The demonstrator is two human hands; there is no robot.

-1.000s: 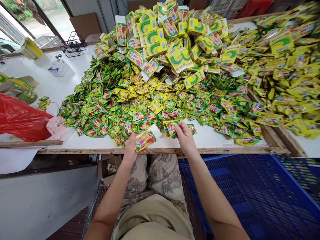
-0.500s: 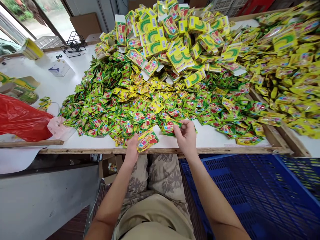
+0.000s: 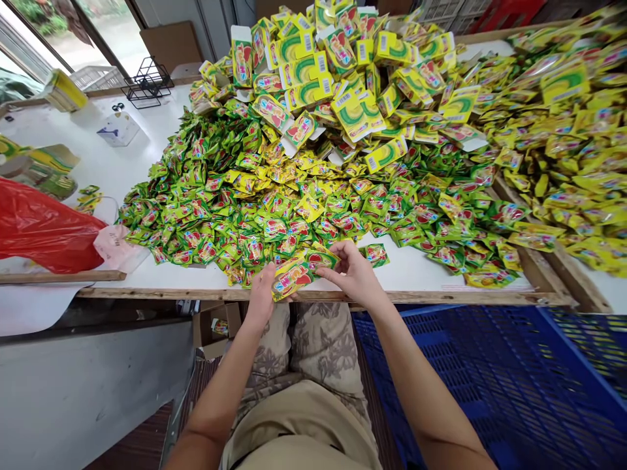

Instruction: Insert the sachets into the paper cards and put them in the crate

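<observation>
My left hand (image 3: 262, 294) is closed on a small yellow box (image 3: 290, 279) with a red fruit picture, held tilted over the table's front edge. Between the thumb and fingers of my right hand (image 3: 353, 273) is a green candy packet (image 3: 321, 258), right at the box's right end. Whether the packet's tip is inside the box cannot be made out. A single green packet (image 3: 376, 254) lies on the white table just beyond my right fingers. Behind both hands spreads a large heap of green packets (image 3: 196, 215), with yellow packets (image 3: 284, 168) in its middle.
Yellow boxes (image 3: 306, 72) are piled on the back of the heap. Beyond a wooden divider (image 3: 536, 264), yellow packets (image 3: 588, 189) fill the right side. A red plastic bag (image 3: 49, 228) lies at left. Blue crates (image 3: 470, 372) stand below the table edge at right.
My right hand has moved left and brought the green packet against the box's end, hiding its white flap. My left hand keeps its hold, nearly in place.
</observation>
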